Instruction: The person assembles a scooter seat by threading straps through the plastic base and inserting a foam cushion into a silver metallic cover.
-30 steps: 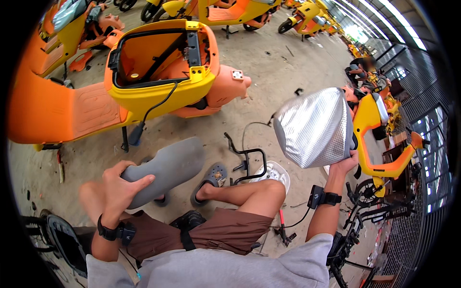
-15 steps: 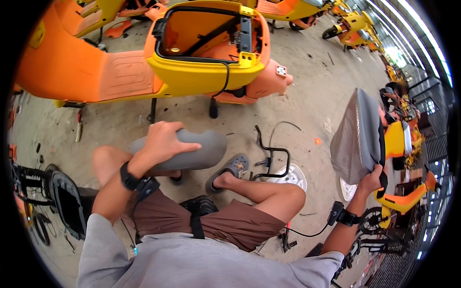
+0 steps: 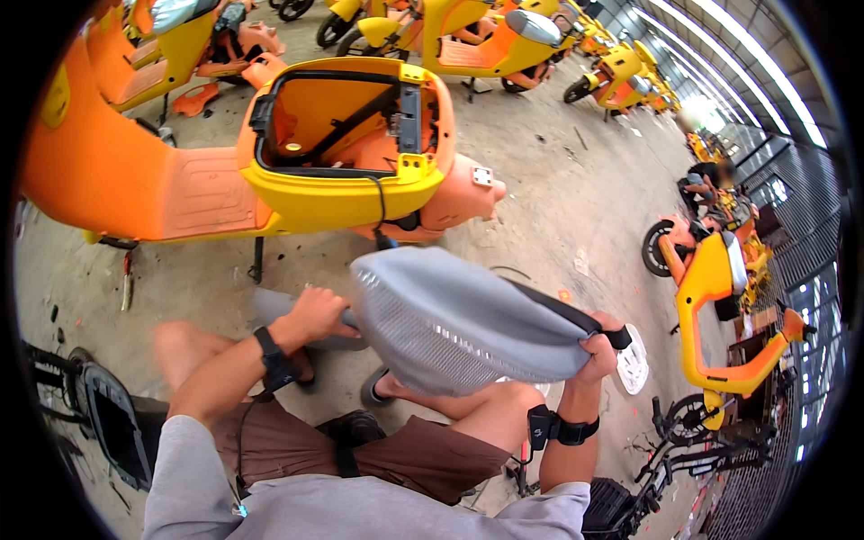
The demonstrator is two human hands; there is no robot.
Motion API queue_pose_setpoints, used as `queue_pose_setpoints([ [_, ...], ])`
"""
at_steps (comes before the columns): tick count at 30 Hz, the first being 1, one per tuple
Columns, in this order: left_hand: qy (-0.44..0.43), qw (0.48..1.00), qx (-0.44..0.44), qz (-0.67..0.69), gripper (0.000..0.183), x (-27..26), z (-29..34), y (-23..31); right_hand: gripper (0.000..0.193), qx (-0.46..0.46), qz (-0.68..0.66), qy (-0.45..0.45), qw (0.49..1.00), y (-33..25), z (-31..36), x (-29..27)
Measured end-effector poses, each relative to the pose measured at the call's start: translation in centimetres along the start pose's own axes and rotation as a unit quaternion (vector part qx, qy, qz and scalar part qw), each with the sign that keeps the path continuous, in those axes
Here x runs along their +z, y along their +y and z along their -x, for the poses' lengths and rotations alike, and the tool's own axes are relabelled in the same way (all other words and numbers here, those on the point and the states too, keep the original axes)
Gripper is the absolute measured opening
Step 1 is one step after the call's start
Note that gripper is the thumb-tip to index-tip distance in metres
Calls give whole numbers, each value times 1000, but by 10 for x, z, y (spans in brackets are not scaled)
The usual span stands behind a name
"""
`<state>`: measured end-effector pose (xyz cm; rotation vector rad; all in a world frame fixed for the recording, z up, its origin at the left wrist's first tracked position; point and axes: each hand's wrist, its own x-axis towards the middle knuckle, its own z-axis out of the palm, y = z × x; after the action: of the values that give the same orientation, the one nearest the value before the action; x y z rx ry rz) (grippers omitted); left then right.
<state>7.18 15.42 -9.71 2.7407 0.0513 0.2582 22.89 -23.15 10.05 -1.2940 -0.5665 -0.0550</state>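
Observation:
A soft grey seat cover [image 3: 450, 310] with a mesh-textured side and a dark edge strip stretches across in front of me. My right hand [image 3: 601, 349] is closed around its right end, the dark strip running by the fingers. At the cover's left end, my left hand [image 3: 317, 315] has its fingers bent and seems to pinch the edge; the cover partly hides the fingertips. Below and behind this hand lies a smooth grey seat pad [image 3: 272, 308] by my right-angled left knee, much of it hidden by the hand and the cover.
A yellow and orange scooter [image 3: 346, 202] with an open seat compartment stands ahead. A white plastic part [image 3: 634, 362] lies on the floor at the right. Further right stands another scooter [image 3: 697, 315]. A black frame part [image 3: 121, 427] is at the left. A person [image 3: 706, 180] sits far right.
My right hand has brought the seat cover leftward, in front of me. My left hand has gone from lying spread on the seat pad to the cover's left end. The view has shifted.

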Motion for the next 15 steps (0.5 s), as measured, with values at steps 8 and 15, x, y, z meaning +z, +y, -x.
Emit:
queue_pose_setpoints([
  [8,83,980,91,158,39,20,12,-20,16,142,-96,46,984,36,60,37],
  [15,134,965,-224,-13,53,-27,51,-27,43,182,-199,194,943,77,72,47],
])
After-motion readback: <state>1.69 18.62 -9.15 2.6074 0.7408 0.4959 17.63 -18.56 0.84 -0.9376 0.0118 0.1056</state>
